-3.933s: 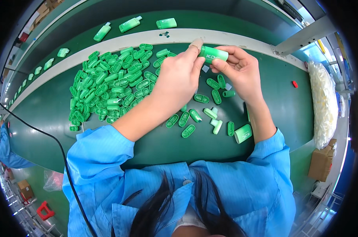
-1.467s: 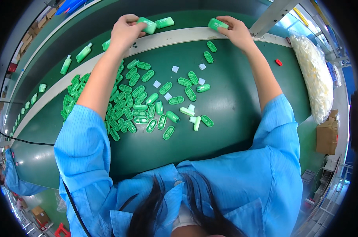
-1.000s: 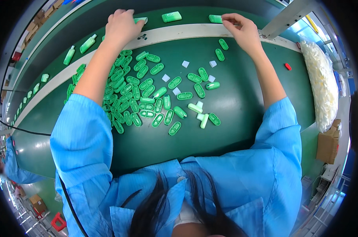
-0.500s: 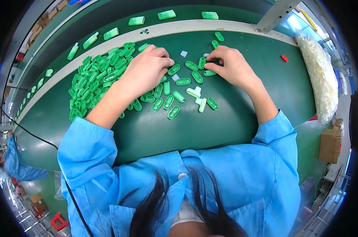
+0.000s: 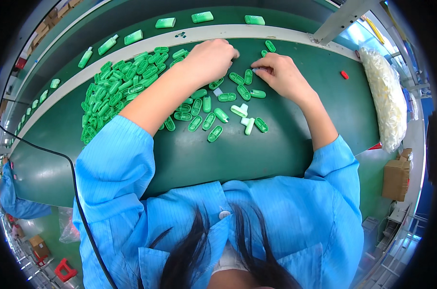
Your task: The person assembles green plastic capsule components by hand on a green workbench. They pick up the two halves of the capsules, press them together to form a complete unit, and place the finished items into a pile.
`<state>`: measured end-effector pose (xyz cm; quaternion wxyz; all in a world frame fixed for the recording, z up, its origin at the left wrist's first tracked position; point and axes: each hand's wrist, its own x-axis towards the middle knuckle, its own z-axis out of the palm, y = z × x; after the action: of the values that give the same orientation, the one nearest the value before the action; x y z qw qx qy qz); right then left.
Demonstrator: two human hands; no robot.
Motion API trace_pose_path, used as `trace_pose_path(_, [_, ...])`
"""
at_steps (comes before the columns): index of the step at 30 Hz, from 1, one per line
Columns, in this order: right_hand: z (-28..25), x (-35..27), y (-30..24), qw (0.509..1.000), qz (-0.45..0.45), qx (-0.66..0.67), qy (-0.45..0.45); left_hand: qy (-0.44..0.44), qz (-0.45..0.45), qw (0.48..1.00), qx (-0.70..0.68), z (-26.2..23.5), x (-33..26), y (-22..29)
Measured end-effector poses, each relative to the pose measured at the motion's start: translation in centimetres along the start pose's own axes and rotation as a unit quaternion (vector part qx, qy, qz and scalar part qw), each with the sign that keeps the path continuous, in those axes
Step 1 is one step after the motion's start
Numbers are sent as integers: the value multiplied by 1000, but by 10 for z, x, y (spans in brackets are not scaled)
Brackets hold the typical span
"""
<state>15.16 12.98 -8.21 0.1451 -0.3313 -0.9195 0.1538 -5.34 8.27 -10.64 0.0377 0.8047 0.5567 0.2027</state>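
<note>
Left hand: curled over small green plastic shells; hold unclear.
Right hand: pinches a tiny white piece.
Nearby: bag of white parts.

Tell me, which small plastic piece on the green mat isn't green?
The small red plastic piece, lying alone right of the right hand; all others are green or white.

Both hands curled, close together

A dark green worktable fills the middle. Beyond its far edge runs a pale rail. Past its right edge, a cardboard box sits on the floor.
</note>
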Motion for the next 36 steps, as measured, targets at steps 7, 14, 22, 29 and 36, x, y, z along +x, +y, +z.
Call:
trace_pose_path(7, [-11,-16,-18,994,83,58,-36,-10,7,999,-35,7,-9,-4])
trace_pose_path(14, [-10,-54,-72,991,-75,94,-62,94,26,992,-85,-12,-27,2])
trace_pose_path(22, [23,-64,-77,993,-122,-8,2,-70,73,995,-18,-20,-60,26])
trace_pose_path(29, [27,-69,-80,989,-143,-19,-38,-78,72,994,-23,-20,-60,23])
trace_pose_path(36, [20,-77,-75,987,-136,27,-75,-80,50,994,-45,-17,-57,20])
